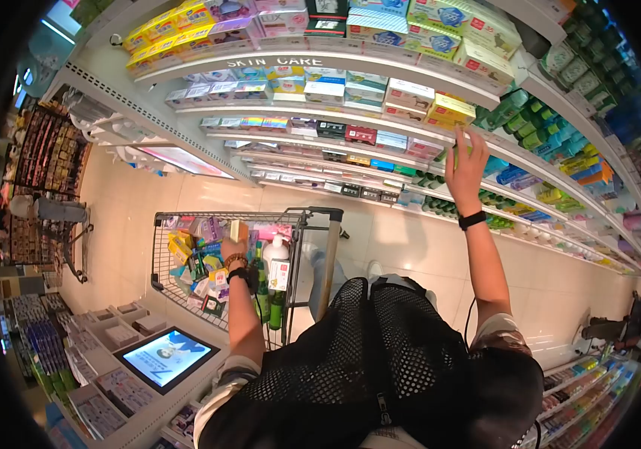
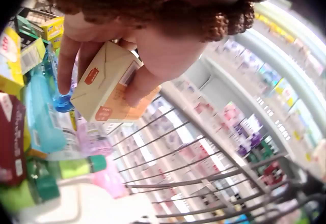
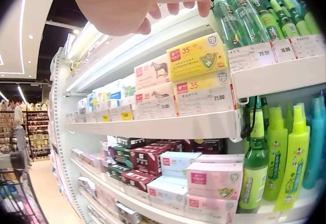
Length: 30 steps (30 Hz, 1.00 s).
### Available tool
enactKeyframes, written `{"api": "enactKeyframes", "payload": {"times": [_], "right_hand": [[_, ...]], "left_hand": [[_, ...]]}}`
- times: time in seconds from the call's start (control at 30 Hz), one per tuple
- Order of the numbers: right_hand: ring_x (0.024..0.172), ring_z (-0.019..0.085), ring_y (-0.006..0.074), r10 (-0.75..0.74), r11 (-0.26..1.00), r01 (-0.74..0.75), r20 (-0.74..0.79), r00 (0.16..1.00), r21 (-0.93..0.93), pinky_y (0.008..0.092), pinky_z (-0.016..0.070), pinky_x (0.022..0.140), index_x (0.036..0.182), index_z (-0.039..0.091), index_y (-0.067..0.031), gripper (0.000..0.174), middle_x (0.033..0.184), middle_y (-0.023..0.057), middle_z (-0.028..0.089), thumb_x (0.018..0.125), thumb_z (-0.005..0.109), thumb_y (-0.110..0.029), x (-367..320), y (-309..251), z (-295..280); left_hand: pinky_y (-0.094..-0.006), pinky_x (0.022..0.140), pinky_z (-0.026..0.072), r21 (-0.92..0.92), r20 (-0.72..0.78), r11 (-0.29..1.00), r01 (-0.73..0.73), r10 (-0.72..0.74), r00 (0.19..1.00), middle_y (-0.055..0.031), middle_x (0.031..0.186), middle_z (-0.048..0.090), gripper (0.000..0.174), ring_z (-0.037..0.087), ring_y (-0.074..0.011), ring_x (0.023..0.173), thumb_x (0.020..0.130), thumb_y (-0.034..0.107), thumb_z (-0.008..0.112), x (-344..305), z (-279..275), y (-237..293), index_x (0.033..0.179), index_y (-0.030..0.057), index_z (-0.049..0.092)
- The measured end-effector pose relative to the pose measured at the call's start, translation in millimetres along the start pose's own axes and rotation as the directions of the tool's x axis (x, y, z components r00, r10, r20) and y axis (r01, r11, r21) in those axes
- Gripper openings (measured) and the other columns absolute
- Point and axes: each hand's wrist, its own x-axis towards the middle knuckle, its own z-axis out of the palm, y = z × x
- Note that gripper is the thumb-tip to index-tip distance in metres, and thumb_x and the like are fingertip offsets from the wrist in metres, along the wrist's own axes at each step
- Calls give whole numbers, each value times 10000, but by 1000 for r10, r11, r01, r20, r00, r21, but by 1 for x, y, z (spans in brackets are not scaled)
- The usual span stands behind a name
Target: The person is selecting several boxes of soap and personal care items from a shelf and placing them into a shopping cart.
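Over the cart (image 1: 156,283), near its shelf-side rim, the left hand (image 1: 235,251) pinches a cream box (image 2: 109,89) between thumb and fingers. At the shelf's (image 3: 158,126) front edge, the right hand (image 1: 466,170), fingers apart, hovers near a yellow box (image 3: 196,57).

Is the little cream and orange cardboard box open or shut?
Shut at the end we can see: the small cream and orange cardboard box in the left hand has flaps folded flat there.

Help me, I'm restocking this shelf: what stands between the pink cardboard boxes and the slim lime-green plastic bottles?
A green bottle with a yellow-green label stands between the pink boxes and the lime-green bottles; the right wrist view shows this.
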Motion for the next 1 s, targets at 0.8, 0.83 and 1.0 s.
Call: {"api": "enactKeyframes", "payload": {"times": [0.8,0.83,1.0], "right_hand": [[1131,639,229,-384,282,-569,635,671,772,339,473,982,1347,608,-34,444,1236,147,687,967,653,-258,-39,-34,-143],[1131,641,245,-354,351,-486,593,723,801,348,479,978,1348,608,-35,445,1246,152,678,961,655,-250,-34,-32,-140],[1073,557,300,-245,899,277,-136,960,338,439,361,962,1338,563,-112,439,1096,102,614,907,643,-131,50,-1,-146]], "left_hand": [[-513,976,508,-68,-302,-253,-965,927,-221,-91,1155,566,415,588,-353,1114,716,-7,738,-340,-64,287,1113,107,697],[-509,994,490,-39,-265,-155,-987,954,-139,-107,1209,540,473,559,-367,1153,722,1,735,-342,-68,288,1177,111,666],[-503,1037,426,-53,-273,227,-972,933,233,-189,1364,415,659,452,-404,1256,767,27,701,-333,-68,262,1391,79,496]]}}
